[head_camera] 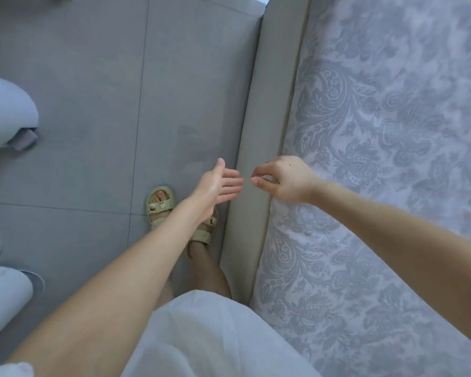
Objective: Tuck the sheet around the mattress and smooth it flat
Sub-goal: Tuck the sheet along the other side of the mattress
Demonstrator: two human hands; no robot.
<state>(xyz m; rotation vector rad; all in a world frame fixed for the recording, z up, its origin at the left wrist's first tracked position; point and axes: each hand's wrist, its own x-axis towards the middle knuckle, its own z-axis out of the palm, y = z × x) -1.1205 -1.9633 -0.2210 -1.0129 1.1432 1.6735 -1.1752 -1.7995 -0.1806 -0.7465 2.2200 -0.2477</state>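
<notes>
A white sheet with a grey-blue floral pattern [378,148] covers the mattress on the right; its left edge runs down into the gap beside the beige bed frame rail [253,137]. My left hand [218,183] hovers flat and open above the rail's outer side, fingers pointing right, holding nothing. My right hand [283,179] hangs over the rail at the sheet's edge, fingers loosely curled with thumb and forefinger apart, nothing visibly between them. The fingertips of the two hands nearly meet.
Grey tiled floor [98,104] lies left of the bed. My feet in pale green sandals [161,204] stand close against the rail. White rounded objects [6,110] sit at the left edge of the floor.
</notes>
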